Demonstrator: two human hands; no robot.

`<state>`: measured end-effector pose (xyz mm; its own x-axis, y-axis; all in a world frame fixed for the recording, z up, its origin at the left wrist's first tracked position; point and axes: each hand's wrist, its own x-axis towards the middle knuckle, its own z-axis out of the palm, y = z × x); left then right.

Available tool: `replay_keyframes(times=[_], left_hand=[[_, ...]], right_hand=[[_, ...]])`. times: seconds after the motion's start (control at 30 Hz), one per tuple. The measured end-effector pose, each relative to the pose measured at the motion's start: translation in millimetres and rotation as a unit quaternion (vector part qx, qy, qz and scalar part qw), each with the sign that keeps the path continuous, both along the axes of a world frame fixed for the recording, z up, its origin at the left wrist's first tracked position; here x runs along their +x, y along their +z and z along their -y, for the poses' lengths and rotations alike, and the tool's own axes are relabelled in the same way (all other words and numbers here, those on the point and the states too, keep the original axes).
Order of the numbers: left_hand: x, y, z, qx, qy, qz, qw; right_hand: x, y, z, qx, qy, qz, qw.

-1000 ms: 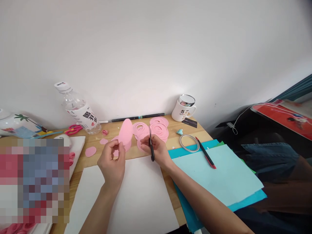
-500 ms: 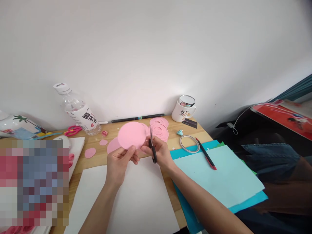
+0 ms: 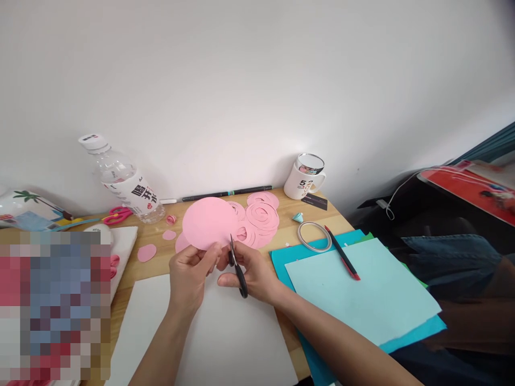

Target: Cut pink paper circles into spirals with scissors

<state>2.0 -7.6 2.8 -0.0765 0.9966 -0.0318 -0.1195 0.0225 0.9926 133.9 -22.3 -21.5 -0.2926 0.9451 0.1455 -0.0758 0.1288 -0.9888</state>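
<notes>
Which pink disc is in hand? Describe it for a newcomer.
On the wooden table, look above the white sheet. The left hand holds a pink disc by its lower edge. Unlike the spiral-cut circles behind, it is plain and lifted.

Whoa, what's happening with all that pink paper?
A person is at work on paper shapes. The left hand holds up a pink paper circle, and the right hand holds black scissors with the blades at the circle's lower edge. Behind them on the wooden table lie pink spirals already cut. A red pen rests on light blue paper to the right.
</notes>
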Motion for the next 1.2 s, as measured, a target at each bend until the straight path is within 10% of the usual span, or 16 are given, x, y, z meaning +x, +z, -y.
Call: replay_keyframes(times=[1.2], left_hand=[[-1,-4.7,-1,-0.036,-0.04,0.007,0.999]], right_hand=[[-6,8.9,3,-0.065,-0.014,-0.094,0.993]])
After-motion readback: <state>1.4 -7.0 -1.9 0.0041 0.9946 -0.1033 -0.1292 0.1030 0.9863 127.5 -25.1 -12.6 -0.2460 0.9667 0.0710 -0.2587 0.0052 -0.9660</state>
